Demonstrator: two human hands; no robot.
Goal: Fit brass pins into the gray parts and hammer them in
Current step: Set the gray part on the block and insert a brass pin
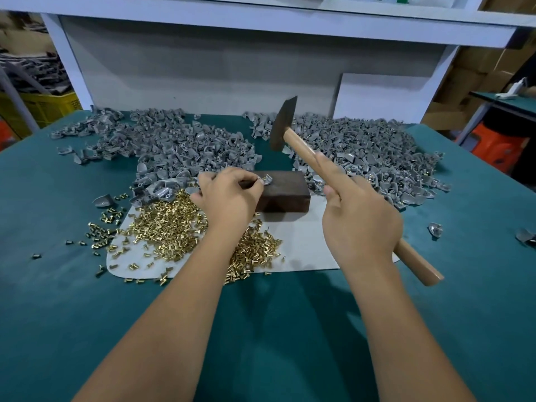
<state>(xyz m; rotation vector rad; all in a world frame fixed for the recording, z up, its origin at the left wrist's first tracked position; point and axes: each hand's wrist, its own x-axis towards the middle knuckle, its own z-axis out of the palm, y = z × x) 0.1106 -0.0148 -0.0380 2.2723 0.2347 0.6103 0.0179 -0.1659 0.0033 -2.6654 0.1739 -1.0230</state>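
A small gray curved metal part (266, 180) with a brass pin seated in it is pinched by the left hand (229, 195) on the top of the dark rectangular steel block (285, 191), at the block's 10 o'clock corner. The wooden-handled hammer (301, 146) is gripped by the right hand (359, 219), index finger laid along the handle, its dark head raised at 12 o'clock above the block. Since the left fingertips (259, 178) lie right beside the pin, they could be struck by a slightly misaimed blow. A glancing hit could bend the pin or flick the part toward the loose brass pins (174, 227) on the green bench (261, 329).
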